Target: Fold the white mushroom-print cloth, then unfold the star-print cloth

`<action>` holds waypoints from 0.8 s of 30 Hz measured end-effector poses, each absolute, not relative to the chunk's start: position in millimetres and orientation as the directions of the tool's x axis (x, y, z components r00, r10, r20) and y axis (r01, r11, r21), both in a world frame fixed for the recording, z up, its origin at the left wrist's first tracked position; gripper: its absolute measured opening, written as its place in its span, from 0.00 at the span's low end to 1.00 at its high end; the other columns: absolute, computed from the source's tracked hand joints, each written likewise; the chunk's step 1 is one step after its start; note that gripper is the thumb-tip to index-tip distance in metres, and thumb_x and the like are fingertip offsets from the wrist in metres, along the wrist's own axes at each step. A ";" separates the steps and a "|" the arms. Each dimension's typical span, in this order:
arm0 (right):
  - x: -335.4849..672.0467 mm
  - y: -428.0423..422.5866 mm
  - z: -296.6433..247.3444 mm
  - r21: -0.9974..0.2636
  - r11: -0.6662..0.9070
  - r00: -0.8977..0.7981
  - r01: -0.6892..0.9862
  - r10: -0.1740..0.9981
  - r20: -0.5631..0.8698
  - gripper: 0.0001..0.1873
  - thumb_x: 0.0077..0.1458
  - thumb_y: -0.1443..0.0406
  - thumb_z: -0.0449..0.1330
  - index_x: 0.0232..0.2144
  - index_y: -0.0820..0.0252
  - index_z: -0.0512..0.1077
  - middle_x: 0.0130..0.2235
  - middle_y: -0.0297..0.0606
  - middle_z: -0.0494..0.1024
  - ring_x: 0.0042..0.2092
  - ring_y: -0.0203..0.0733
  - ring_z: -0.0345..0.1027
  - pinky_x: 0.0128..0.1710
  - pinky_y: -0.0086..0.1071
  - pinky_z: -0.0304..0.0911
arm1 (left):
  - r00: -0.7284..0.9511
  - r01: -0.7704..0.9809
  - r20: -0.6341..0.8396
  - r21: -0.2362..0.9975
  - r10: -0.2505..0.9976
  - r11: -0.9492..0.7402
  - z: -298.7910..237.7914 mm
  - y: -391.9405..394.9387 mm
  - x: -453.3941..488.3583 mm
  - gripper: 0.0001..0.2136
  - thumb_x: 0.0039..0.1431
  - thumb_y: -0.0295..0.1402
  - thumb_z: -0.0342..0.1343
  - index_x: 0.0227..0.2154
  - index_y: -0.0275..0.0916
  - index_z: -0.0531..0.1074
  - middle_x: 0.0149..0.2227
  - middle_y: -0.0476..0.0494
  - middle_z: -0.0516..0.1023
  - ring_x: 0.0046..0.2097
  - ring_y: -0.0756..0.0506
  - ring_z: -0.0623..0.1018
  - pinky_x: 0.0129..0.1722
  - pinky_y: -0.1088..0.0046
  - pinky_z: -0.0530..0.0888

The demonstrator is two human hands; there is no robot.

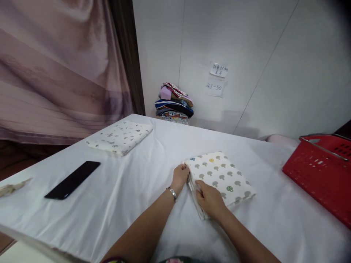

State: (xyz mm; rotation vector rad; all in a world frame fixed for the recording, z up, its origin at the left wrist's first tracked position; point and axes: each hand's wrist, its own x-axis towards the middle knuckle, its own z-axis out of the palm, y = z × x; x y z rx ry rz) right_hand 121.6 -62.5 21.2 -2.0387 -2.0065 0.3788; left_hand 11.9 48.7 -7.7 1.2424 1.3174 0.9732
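A folded white cloth (219,175) printed with grey, green, blue and yellow mushrooms lies on the white-covered table (153,175) in front of me. My left hand (180,176), with a silver bracelet at the wrist, pinches the cloth's far left corner. Lower along the same layered left edge, my right hand (211,199) grips the folded layers, its thumb on top and its other fingers partly hidden. Farther left rests a second folded white cloth (122,137) with small dark and grey prints, which neither hand touches.
A dark flat slab like a phone (72,180) lies at the left, near a beige strip (13,187). On the right stands a red basket (315,171) with a metal handle. Behind the table are a stack of folded fabrics (174,104) and a wall with paper notes (215,87).
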 end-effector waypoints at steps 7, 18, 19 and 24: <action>122.3 -63.5 20.8 -0.370 0.000 0.010 0.929 1.000 0.025 0.13 0.55 0.67 0.49 0.42 0.55 0.68 0.32 0.34 0.76 0.35 0.40 0.68 0.33 0.28 0.50 | -0.006 0.126 -0.130 0.983 0.991 0.130 -5.1 46.4 12.0 0.04 0.46 0.28 0.52 0.24 0.35 0.70 0.23 0.50 0.72 0.25 0.52 0.68 0.25 0.79 0.63; 120.1 -65.9 23.3 -0.367 0.034 -0.043 0.929 0.999 -0.015 0.13 0.56 0.65 0.48 0.44 0.56 0.65 0.42 0.37 0.74 0.42 0.41 0.67 0.36 0.29 0.52 | 0.011 0.237 -0.123 0.965 0.992 0.117 -17.2 60.5 9.2 0.03 0.45 0.26 0.54 0.26 0.35 0.71 0.26 0.46 0.76 0.28 0.50 0.73 0.28 0.77 0.66; 119.8 -66.6 23.2 -0.361 0.035 -0.048 0.932 0.999 -0.026 0.14 0.56 0.65 0.48 0.45 0.56 0.65 0.44 0.38 0.74 0.43 0.42 0.66 0.37 0.29 0.52 | 0.015 0.246 -0.123 0.962 0.992 0.116 -18.0 61.9 8.9 0.03 0.45 0.26 0.55 0.26 0.35 0.71 0.27 0.46 0.76 0.28 0.49 0.73 0.28 0.77 0.66; 118.2 -74.5 25.9 -0.334 0.028 -0.046 0.942 0.998 -0.048 0.19 0.54 0.65 0.51 0.50 0.57 0.62 0.45 0.41 0.71 0.45 0.44 0.64 0.37 0.30 0.53 | 0.034 0.286 -0.121 0.952 0.992 0.106 -17.8 65.8 7.6 0.02 0.45 0.27 0.55 0.24 0.35 0.72 0.26 0.46 0.76 0.30 0.49 0.74 0.29 0.77 0.65</action>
